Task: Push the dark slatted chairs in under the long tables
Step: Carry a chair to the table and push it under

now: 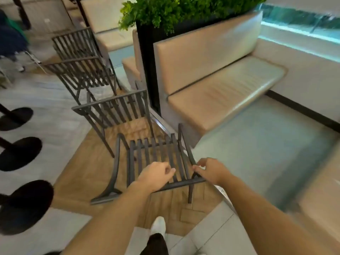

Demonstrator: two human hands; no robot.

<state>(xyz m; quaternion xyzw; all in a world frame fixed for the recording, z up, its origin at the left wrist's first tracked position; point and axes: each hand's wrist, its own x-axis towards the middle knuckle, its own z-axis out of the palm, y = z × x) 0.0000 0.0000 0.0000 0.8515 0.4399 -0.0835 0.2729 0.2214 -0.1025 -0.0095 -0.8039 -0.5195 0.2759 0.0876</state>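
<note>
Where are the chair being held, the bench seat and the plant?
Nearest chair [152,150], head view, on its slatted back.
Bench [226,89], head view, on the seat cushion.
Plant [174,10], head view, on the green leaves.

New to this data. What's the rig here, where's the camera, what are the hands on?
No robot here: a person wears one wide-angle camera on the head, looking forward and down, so you see their own arms. Both hands grip the top rail of the nearest dark slatted chair: left hand mid-rail, right hand at its right corner. The long table, pale and glossy, is at right, with a beige bench and a planter behind. Two more slatted chairs stand further along. The person's white shoe shows below.
</note>
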